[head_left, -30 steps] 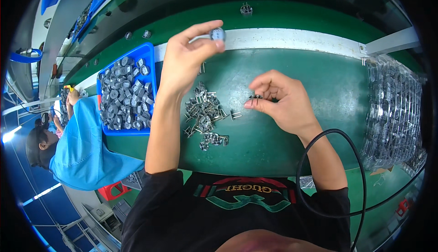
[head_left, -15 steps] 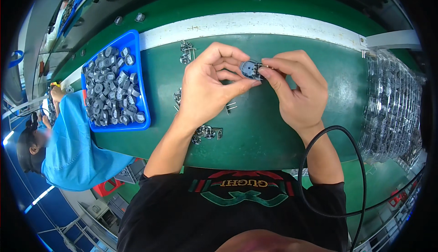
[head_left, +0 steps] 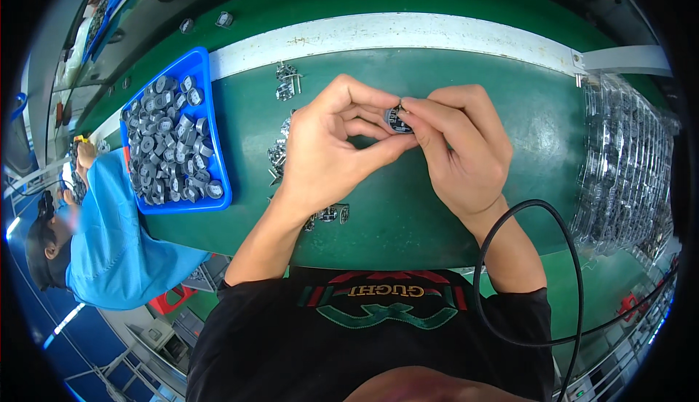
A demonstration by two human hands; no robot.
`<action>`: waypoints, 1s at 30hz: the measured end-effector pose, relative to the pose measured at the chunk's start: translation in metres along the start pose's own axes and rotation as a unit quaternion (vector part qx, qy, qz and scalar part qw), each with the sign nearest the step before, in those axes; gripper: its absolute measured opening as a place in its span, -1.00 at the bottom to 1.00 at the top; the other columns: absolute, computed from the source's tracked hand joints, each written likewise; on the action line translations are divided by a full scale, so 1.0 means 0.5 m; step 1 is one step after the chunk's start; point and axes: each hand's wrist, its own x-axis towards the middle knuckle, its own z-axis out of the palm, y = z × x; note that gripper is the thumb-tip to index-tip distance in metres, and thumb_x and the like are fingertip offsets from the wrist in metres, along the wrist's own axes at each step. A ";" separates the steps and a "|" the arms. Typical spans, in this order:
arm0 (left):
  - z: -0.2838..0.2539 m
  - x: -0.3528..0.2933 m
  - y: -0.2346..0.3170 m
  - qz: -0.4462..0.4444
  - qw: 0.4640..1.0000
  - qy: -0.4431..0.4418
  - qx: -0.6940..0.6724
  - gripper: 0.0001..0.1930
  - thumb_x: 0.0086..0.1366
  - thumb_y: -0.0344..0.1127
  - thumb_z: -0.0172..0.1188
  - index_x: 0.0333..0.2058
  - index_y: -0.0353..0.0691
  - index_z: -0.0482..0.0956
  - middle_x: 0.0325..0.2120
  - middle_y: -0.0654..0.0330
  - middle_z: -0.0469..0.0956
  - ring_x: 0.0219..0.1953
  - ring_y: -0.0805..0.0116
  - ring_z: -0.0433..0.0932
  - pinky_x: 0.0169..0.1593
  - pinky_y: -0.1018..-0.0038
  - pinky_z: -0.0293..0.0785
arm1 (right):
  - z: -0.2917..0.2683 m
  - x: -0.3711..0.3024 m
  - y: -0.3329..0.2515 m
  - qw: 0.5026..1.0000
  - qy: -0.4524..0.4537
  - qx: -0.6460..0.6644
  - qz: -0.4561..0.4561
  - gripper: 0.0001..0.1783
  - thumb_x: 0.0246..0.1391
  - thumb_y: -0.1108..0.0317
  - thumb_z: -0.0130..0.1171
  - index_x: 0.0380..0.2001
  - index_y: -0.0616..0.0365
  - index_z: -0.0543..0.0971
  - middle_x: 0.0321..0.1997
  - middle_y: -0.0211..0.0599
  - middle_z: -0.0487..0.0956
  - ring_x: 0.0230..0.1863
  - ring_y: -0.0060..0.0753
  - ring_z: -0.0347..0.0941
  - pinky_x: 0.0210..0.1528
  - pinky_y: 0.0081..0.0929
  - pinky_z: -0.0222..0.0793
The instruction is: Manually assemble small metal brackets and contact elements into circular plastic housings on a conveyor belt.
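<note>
Over the green bench I hold a small round grey plastic housing (head_left: 397,121) with metal parts showing on its face. My left hand (head_left: 331,147) is closed on it, thumb below and forefinger above. From the other side my right hand (head_left: 466,136) pinches at its right edge, and those fingertips cover part of it. Whether a separate small piece sits in the right fingertips is hidden. Small circuit-board assemblies with metal pins (head_left: 287,81) lie beyond my left wrist, and more assemblies (head_left: 329,214) lie on its near side, partly covered by the forearm.
A blue tray (head_left: 220,147) heaped with grey round housings stands at left. Stacked clear plastic trays (head_left: 619,169) fill the bench's right end. A black cable (head_left: 579,271) loops over my right forearm. Beyond the white rail (head_left: 400,30) a few parts lie on a green strip. A person in blue (head_left: 138,234) works at left.
My right hand has moved left, closer to my left fingertips. The grey housing has turned, and the fingers cover more of it. The whole view has shifted slightly.
</note>
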 end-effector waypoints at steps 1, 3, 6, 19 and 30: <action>0.001 0.006 0.001 -0.006 0.999 -0.011 -0.036 -0.70 0.09 -0.73 0.32 -0.20 -0.42 0.50 -0.26 0.04 0.61 -0.26 0.38 0.65 -0.19 0.57 0.63 | -0.003 0.000 0.003 1.000 0.006 0.005 0.001 -0.77 -0.12 0.65 0.35 -0.32 0.22 0.65 -0.37 -0.28 0.52 -0.45 -0.37 0.51 -0.47 -0.51 0.45; -0.007 0.007 -0.003 -0.019 0.995 -0.021 -0.100 -0.76 0.19 -0.63 0.32 -0.16 -0.38 0.55 -0.29 0.07 0.66 -0.30 0.48 0.64 -0.26 0.63 0.58 | 0.000 -0.006 0.004 1.000 0.025 0.011 0.005 -0.78 -0.08 0.66 0.31 -0.29 0.23 0.65 -0.37 -0.29 0.51 -0.45 -0.39 0.52 -0.45 -0.52 0.47; 0.011 0.012 -0.007 -0.030 0.994 -0.011 -0.104 -0.83 0.27 -0.59 0.23 -0.16 -0.41 0.52 -0.31 0.04 0.65 -0.32 0.38 0.63 -0.22 0.51 0.59 | -0.021 -0.013 0.004 0.999 0.009 0.044 0.028 -0.73 0.00 0.63 0.26 -0.18 0.23 0.66 -0.30 -0.27 0.49 -0.40 -0.37 0.52 -0.40 -0.51 0.48; -0.029 0.062 0.030 -0.004 0.990 0.052 0.129 -0.73 0.28 -0.52 0.22 -0.05 -0.48 0.60 -0.32 0.09 0.65 -0.37 0.45 0.58 -0.24 0.55 0.53 | -0.033 -0.016 0.010 0.984 -0.065 0.152 0.063 -0.46 0.05 0.44 0.20 0.15 0.22 0.46 -0.06 -0.11 0.39 -0.10 -0.09 0.49 -0.07 -0.25 0.46; -0.194 0.381 -0.056 0.010 0.944 0.125 0.305 -0.73 0.23 -0.40 0.25 -0.14 -0.46 0.67 -0.44 0.17 0.66 -0.44 0.52 0.56 -0.32 0.60 0.47 | 0.007 -0.048 0.006 0.935 -0.337 -0.042 -0.098 -0.85 -0.04 0.27 0.29 -0.52 0.05 0.56 -0.38 -0.32 0.38 -0.27 -0.26 0.47 -0.21 -0.27 0.46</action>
